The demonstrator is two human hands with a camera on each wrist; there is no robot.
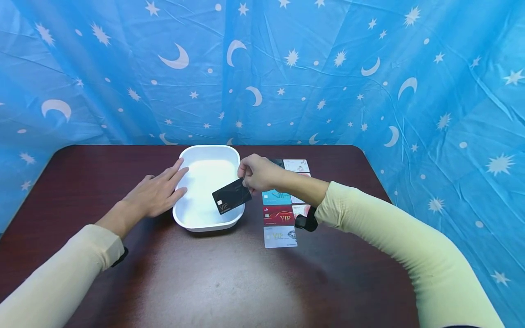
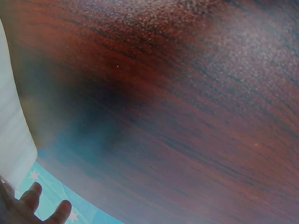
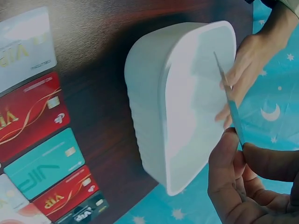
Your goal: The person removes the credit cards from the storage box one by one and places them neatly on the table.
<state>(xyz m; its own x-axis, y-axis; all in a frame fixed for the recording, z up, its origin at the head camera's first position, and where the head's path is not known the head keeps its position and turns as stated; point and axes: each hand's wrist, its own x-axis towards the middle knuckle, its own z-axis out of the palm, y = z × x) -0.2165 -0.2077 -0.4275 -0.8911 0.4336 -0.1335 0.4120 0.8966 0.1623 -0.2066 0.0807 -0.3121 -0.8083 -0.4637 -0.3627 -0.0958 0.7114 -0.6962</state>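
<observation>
My right hand [image 1: 262, 174] pinches a black VIP card [image 1: 231, 196] between thumb and fingers. The card is held tilted over the right side of a white plastic basin [image 1: 209, 225]. In the right wrist view that card [image 3: 229, 95] shows nearly edge-on, above the basin's opening. With its fingers extended, my left hand [image 1: 157, 193] rests at the basin's left rim. Only a few left fingers [image 2: 58, 212] show in the left wrist view. No cards are seen on the visible part of the basin's floor.
Right of the basin, cards lie in two columns, among them a silver VIP card [image 1: 280, 238], a red one [image 1: 276, 216] and a teal one [image 1: 272, 197]. My right forearm covers part of them. Behind the dark wooden table [image 1: 221, 273] hangs a blue curtain [image 1: 287, 68].
</observation>
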